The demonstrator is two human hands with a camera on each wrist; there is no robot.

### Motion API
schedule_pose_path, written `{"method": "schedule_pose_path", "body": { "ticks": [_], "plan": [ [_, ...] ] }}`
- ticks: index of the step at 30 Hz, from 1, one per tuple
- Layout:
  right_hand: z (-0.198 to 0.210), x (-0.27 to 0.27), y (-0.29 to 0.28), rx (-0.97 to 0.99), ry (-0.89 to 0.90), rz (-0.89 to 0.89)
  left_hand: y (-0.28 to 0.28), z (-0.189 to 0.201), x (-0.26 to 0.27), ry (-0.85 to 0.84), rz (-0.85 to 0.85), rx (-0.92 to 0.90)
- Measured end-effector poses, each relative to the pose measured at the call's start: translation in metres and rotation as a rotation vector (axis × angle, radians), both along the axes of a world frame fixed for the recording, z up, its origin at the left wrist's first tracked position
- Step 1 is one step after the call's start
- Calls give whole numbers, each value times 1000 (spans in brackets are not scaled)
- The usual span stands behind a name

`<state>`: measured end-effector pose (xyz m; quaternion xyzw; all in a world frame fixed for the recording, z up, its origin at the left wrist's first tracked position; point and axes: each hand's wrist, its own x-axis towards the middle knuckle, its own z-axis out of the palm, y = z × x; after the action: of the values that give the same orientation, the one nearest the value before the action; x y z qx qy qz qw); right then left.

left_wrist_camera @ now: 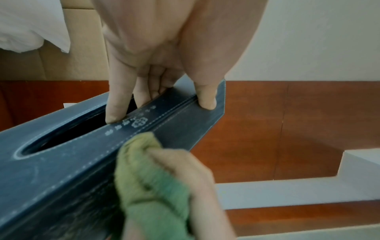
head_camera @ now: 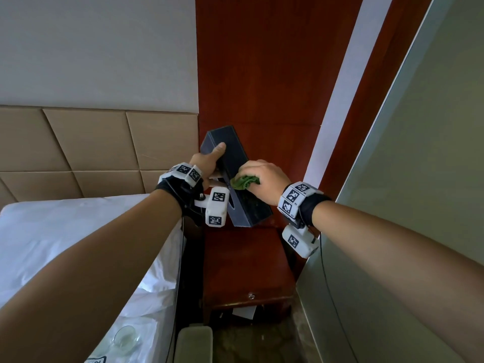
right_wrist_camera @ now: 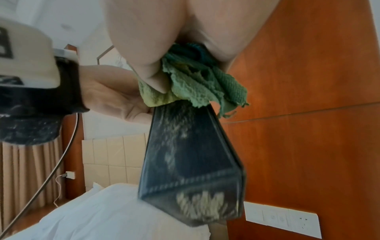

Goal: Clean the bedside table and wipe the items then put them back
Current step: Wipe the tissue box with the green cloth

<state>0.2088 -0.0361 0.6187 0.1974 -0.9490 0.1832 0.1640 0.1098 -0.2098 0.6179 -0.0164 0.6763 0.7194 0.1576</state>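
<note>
A long black tissue box (head_camera: pixel 235 163) (left_wrist_camera: pixel 61 162) (right_wrist_camera: pixel 191 162) is held tilted above the reddish bedside table (head_camera: pixel 243 265). My left hand (head_camera: pixel 209 163) (left_wrist_camera: pixel 160 97) grips its far end, thumb on one side and fingers hooked into the oval slot on top. My right hand (head_camera: pixel 264 176) (left_wrist_camera: pixel 185 170) holds a bunched green cloth (head_camera: pixel 243 182) (left_wrist_camera: pixel 148 178) (right_wrist_camera: pixel 191 84) and presses it against the box's long side. Dust smears show on the box's lower side in the right wrist view.
A bed with white sheets (head_camera: pixel 78 244) lies to the left, with a glass (head_camera: pixel 125 339) on it near the bottom edge. A padded headboard (head_camera: pixel 91 150) and a red wood wall panel (head_camera: pixel 262 74) stand behind. A grey-green wall (head_camera: pixel 419 179) closes the right side. Wall sockets (right_wrist_camera: pixel 281 217) sit low on the panel.
</note>
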Motion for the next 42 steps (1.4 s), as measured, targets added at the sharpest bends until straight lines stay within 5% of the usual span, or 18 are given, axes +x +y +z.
{"method": "schedule_pose_path", "body": {
  "ticks": [9, 15, 28, 42],
  "plan": [
    [-12, 6, -18, -8, -191, 11, -44, 2, -14, -9, 82, 78],
    [14, -2, -38, -276, 104, -73, -57, -9, -11, -25, 80, 82],
    [22, 5, -64, 64, 78, -50, -62, 1, 7, -62, 27, 195],
    [15, 32, -46, 142, 34, -14, -89, 20, 16, -110, 91, 280]
  ]
}}
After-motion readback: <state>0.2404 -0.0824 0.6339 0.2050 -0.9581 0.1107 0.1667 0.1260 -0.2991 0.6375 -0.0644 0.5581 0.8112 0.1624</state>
